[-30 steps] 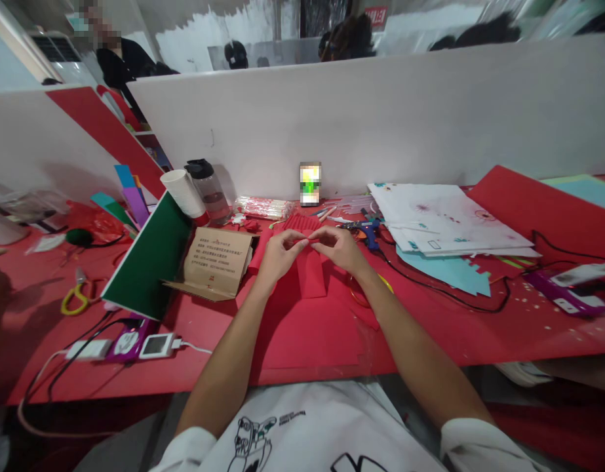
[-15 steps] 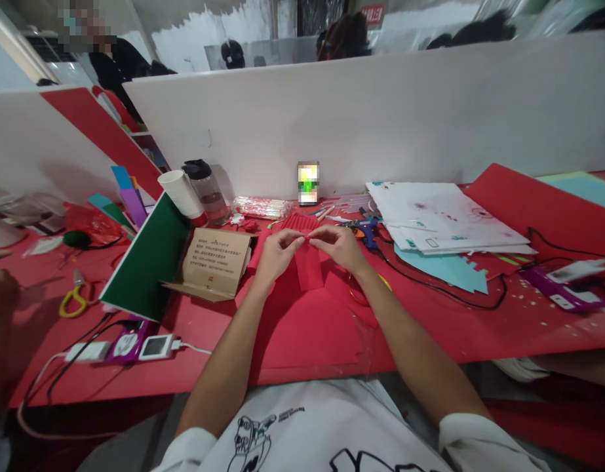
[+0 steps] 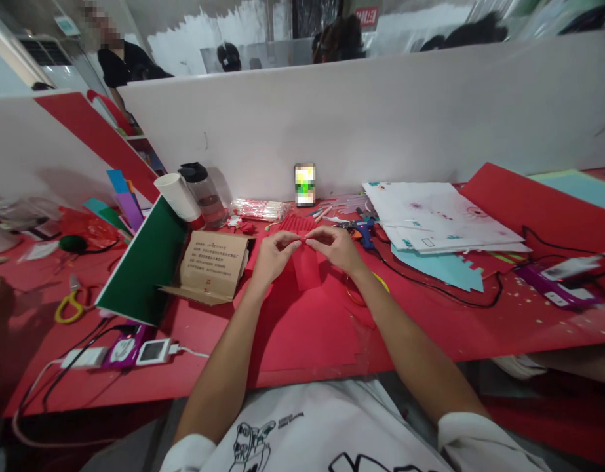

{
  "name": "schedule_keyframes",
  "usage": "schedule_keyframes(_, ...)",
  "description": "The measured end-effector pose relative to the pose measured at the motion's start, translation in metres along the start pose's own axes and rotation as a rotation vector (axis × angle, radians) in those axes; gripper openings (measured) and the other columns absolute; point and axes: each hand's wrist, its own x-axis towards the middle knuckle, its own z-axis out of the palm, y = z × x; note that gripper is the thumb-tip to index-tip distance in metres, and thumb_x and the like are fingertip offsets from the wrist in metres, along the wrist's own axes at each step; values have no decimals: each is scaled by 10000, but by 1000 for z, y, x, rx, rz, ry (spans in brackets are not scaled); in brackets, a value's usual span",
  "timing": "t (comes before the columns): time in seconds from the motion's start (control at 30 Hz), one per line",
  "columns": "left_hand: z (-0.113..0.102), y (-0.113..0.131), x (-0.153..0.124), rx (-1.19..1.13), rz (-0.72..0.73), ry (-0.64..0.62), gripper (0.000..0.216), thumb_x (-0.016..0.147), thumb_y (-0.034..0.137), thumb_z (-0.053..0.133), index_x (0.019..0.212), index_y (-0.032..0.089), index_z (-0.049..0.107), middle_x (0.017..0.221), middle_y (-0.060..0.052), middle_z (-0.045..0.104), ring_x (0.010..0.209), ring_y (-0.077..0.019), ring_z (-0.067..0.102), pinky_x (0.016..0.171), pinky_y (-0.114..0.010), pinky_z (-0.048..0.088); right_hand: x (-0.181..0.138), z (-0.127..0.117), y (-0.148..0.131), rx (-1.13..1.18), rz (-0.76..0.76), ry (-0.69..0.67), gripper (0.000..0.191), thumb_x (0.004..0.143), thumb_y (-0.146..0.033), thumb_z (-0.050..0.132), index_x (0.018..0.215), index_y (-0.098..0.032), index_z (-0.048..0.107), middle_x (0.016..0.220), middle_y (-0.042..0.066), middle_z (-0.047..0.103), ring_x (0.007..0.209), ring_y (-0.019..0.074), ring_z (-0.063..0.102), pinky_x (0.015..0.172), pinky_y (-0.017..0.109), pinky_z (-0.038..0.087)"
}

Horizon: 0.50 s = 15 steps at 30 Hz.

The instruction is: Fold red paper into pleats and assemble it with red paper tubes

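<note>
My left hand (image 3: 271,253) and my right hand (image 3: 337,247) meet above the red table, both pinching the top edge of a strip of red paper (image 3: 307,270) that hangs down between them. The paper looks creased with folds. Behind my fingers lies a pleated red piece (image 3: 297,224). Under my forearms a large red sheet (image 3: 307,328) covers the table. A blue glue gun (image 3: 362,228) lies just right of my right hand.
A cardboard box (image 3: 211,265) and a green board (image 3: 145,269) sit to the left, with a paper cup (image 3: 177,195) and a bottle (image 3: 201,190) behind. Yellow scissors (image 3: 69,305) lie far left. White printed sheets (image 3: 434,216) and cables fill the right. A white partition (image 3: 381,118) backs the table.
My hands stay pinched on the red strip and have drawn slightly closer together; the view has shifted a little. Nothing else has moved.
</note>
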Motion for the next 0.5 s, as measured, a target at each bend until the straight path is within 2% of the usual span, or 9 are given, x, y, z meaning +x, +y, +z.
schedule_keyframes(0.3,0,-1,0,14,4,-7,143,817,268,705,894,154,744,854,-53,747,755,-154,652,722,-271,501,-1,0,-3,-53,-37,-4,141,846,-321,710,884,-190,743,886,52,762,824,195,700,802,338,550)
schedule_keyframes(0.5,1,0,0,67,10,8,105,827,240,685,870,157,733,886,-59,760,821,-170,676,807,-300,519,-1,0,-2,-73,-32,-8,135,848,-315,702,879,-186,730,890,53,755,824,193,692,805,337,535)
